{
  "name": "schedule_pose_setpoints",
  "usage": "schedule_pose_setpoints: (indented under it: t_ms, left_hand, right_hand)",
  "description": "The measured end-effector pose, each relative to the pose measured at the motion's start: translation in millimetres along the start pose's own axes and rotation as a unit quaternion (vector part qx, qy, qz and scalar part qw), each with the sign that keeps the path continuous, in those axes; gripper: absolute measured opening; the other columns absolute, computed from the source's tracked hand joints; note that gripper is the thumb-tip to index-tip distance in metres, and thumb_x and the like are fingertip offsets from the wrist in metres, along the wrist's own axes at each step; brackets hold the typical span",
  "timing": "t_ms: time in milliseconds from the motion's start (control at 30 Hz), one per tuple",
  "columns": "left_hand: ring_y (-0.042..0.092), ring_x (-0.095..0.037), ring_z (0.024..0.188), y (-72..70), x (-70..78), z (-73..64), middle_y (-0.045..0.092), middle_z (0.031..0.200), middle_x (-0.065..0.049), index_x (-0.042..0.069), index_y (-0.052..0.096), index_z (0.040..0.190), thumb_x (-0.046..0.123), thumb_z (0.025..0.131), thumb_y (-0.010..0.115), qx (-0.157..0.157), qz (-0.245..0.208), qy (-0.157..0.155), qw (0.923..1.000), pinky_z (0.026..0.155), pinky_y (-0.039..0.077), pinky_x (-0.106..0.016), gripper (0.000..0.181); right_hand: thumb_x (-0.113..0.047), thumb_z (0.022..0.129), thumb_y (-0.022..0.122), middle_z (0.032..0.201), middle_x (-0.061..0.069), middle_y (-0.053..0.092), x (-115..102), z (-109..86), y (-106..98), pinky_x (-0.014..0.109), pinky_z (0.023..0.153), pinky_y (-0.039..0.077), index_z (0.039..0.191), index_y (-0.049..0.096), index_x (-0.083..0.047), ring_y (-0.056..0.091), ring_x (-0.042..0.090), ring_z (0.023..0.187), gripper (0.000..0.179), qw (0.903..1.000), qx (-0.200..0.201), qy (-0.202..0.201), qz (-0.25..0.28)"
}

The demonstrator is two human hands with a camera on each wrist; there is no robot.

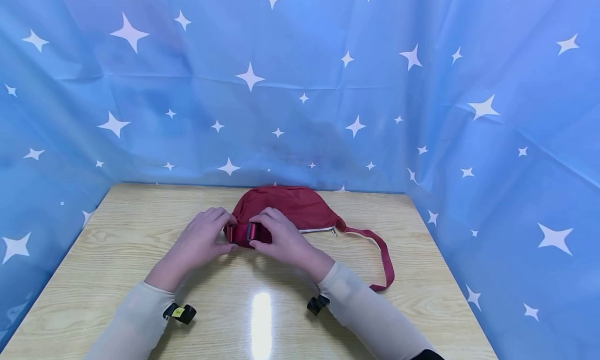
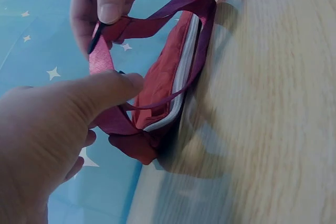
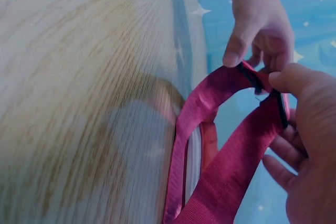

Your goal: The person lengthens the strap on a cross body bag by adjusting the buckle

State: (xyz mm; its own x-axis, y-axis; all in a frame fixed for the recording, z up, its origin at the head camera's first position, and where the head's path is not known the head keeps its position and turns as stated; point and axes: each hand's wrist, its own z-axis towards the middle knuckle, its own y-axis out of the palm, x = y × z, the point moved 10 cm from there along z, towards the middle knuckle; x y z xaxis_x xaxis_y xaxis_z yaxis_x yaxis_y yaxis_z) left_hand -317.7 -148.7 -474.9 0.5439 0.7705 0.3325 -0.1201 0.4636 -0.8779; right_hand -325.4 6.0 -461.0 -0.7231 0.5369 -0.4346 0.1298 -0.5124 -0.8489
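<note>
A dark red waist bag (image 1: pixel 290 203) lies against the back edge of the table, a pale zipper (image 2: pixel 181 77) along its lower side. Its red strap (image 3: pixel 226 171) is raised in front of the bag and bends round in a loop. My left hand (image 1: pixel 199 240) pinches the strap at a dark fitting (image 3: pixel 251 76) between thumb and fingers. Just to the right, my right hand (image 1: pixel 286 240) pinches the strap at a black slider buckle (image 3: pixel 282 109). A short stretch of webbing spans the two hands. Some fingertips are hidden behind the strap.
The other end of the strap (image 1: pixel 386 258) curves over the wooden table (image 1: pixel 140 245) to the right, passing behind the right forearm. A blue star-print curtain (image 1: pixel 300 89) hangs behind the table and along both sides. Each wrist wears a small black camera (image 1: pixel 319 303).
</note>
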Motion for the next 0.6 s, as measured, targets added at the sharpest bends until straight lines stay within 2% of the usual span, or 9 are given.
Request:
schedule_pose_setpoints:
  t_ms: [167,267,467,600]
  left_hand:
    - [0.064,-0.025,0.113,-2.0,-1.9,-2.2,0.068,0.115,0.002,0.013,0.074,0.124,0.026,0.081,0.101,0.017,-0.007,0.001,0.9998,0.099,0.054,-0.052,0.052]
    - [0.065,-0.023,0.115,-4.8,-7.2,-4.1,0.071,0.118,0.004,0.016,0.075,0.127,0.023,0.081,0.101,0.029,-0.041,-0.004,0.9988,0.101,0.055,-0.051,0.053]
    - [0.064,-0.022,0.119,-9.4,-11.4,-4.9,0.073,0.124,0.005,0.017,0.076,0.133,0.012,0.084,0.097,0.039,-0.12,0.014,0.9919,0.104,0.055,-0.054,0.054]
    - [0.063,-0.022,0.122,-12.6,-22.1,-8.3,0.072,0.127,0.005,0.016,0.077,0.135,0.01,0.084,0.098,0.038,-0.139,-0.006,0.9896,0.106,0.055,-0.054,0.056]
  right_hand:
    - [-0.024,0.098,0.088,0.13,0.001,0.063,1.7,-1.0,-0.3,0.034,0.102,0.056,0.141,0.069,-0.008,0.057,0.017,0.124,0.05,0.9999,0.011,-0.01,0.005]
    - [-0.025,0.097,0.088,0.13,0.0,0.063,4.8,-2.8,-0.8,0.034,0.101,0.055,0.141,0.069,-0.011,0.056,0.016,0.123,0.05,0.9998,0.014,-0.009,0.009]
    - [-0.024,0.097,0.089,0.128,-0.003,0.062,14.5,-11.9,-6.4,0.036,0.101,0.056,0.14,0.069,-0.013,0.055,0.013,0.122,0.049,0.9996,0.023,0.011,0.015]
    - [-0.025,0.099,0.086,0.13,-0.004,0.061,17.6,-15.5,-8.3,0.037,0.105,0.054,0.142,0.069,-0.011,0.054,0.013,0.125,0.048,0.9994,0.025,0.012,0.023]
